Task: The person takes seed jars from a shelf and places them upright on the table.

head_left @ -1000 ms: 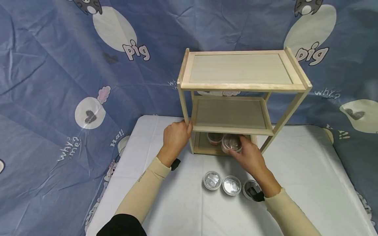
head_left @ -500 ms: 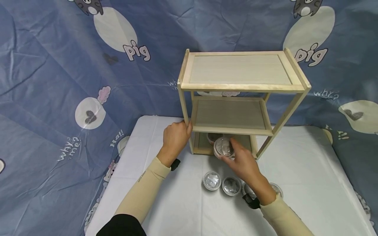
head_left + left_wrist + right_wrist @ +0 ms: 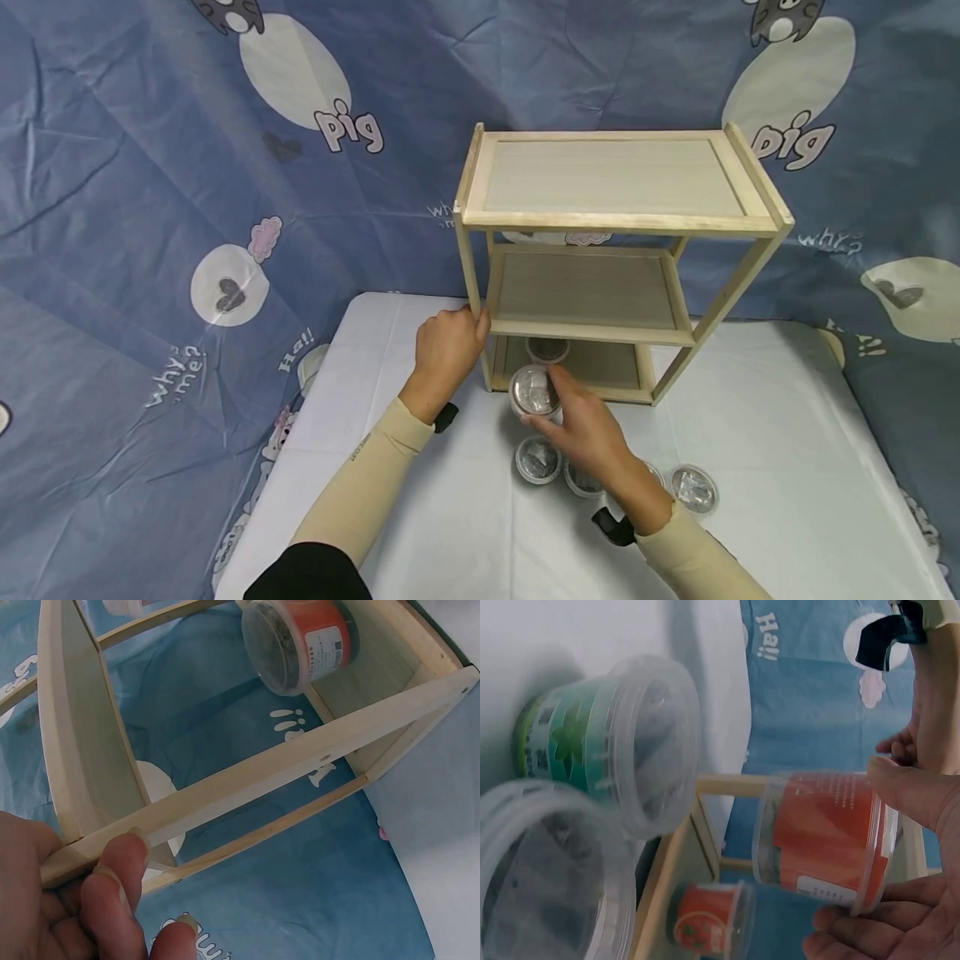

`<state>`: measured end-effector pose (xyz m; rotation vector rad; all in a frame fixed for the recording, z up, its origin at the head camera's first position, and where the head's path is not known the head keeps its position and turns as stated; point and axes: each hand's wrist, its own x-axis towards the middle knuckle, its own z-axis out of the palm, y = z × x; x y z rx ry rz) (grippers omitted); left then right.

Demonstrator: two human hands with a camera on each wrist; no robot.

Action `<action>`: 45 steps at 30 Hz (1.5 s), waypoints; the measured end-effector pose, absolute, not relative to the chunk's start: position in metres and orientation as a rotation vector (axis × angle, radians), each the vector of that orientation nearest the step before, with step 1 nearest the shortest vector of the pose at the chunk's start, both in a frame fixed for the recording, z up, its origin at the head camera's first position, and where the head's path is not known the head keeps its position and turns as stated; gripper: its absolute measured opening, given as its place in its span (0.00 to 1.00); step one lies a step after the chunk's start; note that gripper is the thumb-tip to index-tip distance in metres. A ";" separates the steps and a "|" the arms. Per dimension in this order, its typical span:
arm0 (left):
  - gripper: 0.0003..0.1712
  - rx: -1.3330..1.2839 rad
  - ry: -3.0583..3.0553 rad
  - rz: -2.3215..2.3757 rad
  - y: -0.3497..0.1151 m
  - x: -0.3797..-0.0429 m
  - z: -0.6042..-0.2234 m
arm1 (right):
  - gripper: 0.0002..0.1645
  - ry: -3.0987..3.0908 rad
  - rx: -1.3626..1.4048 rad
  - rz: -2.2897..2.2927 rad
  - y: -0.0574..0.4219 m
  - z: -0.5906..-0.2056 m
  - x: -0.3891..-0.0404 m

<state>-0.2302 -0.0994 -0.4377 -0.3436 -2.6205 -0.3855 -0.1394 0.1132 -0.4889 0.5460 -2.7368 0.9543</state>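
Observation:
My left hand (image 3: 450, 350) grips the front left post (image 3: 467, 265) of a wooden three-tier shelf rack (image 3: 622, 221). In the left wrist view its fingers (image 3: 124, 862) curl against the post. My right hand (image 3: 596, 429) holds a clear plastic jar (image 3: 534, 390) with a red label, thumb and fingers round its lid end. That jar is just in front of the rack's bottom shelf (image 3: 607, 367), at its left part. Another red-labelled jar (image 3: 705, 919) stands on the bottom shelf, partly hidden under the middle shelf.
Several lidded jars stand in a row on the white cloth in front of the rack, among them a green-labelled jar (image 3: 577, 735) and a jar (image 3: 693, 489) at the right end. My right forearm partly covers the row. A blue printed cloth (image 3: 397, 92) hangs behind.
My right hand has brought the red-labelled jar from the bottom shelf's front leftward and toward me. The row's right-end jar has come out from behind my forearm. My left hand stays put.

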 end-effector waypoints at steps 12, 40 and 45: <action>0.29 -0.353 -2.599 -0.377 -0.100 -0.230 -0.438 | 0.50 -2.773 0.616 0.977 0.090 -0.496 -0.134; 0.28 -0.338 -2.619 -0.365 -0.098 -0.230 -0.438 | 0.48 -2.826 0.790 0.894 0.058 -0.530 -0.135; 0.27 -0.337 -2.619 -0.366 -0.099 -0.230 -0.438 | 0.49 -2.858 0.809 0.873 0.054 -0.538 -0.134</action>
